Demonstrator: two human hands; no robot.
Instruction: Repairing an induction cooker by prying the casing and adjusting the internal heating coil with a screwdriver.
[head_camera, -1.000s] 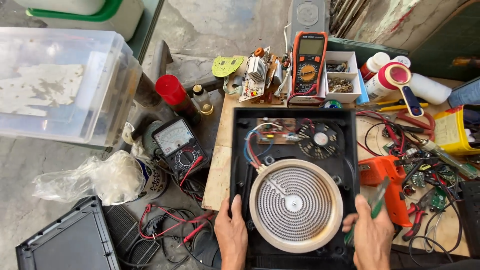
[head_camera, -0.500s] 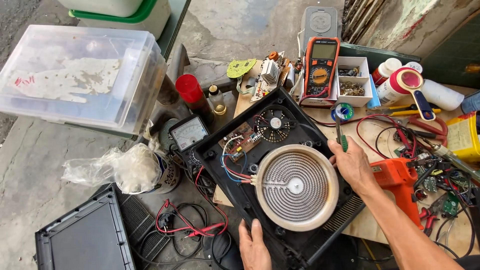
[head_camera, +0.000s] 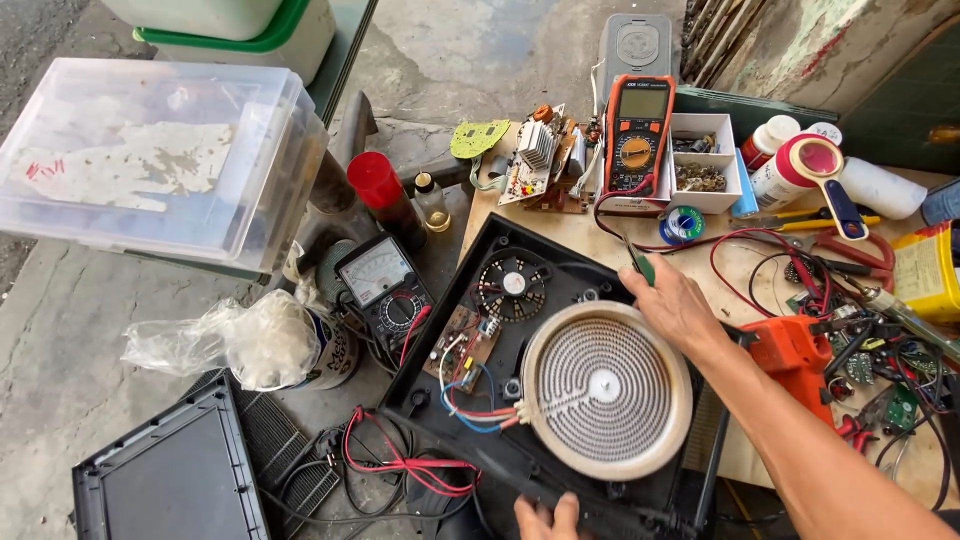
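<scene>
The work in hand looks like the turning and steadying of an opened electric cooker, so its insides can be got at. The black cooker housing lies skewed across the corner of the wooden tabletop, half hanging over the ground. The right hand rests on the housing's far edge, just above the round heating coil, fingers curled around a green-handled screwdriver whose tip points away from the person. The left hand is at the near edge, directly below the coil; only the fingertips show, pressed on the rim, and I cannot tell whether they grip it.

To the left of the right hand sit the small cooling fan and, nearer the person, a brown circuit board with red and blue wires running to the coil. Beyond the right hand stands an orange multimeter; left of the housing lies an analogue meter.

I judge the next move calls for setting the housing flat and stable, then bringing the screwdriver tip down squarely on a fixing, keeping clear of the loose wires.
</scene>
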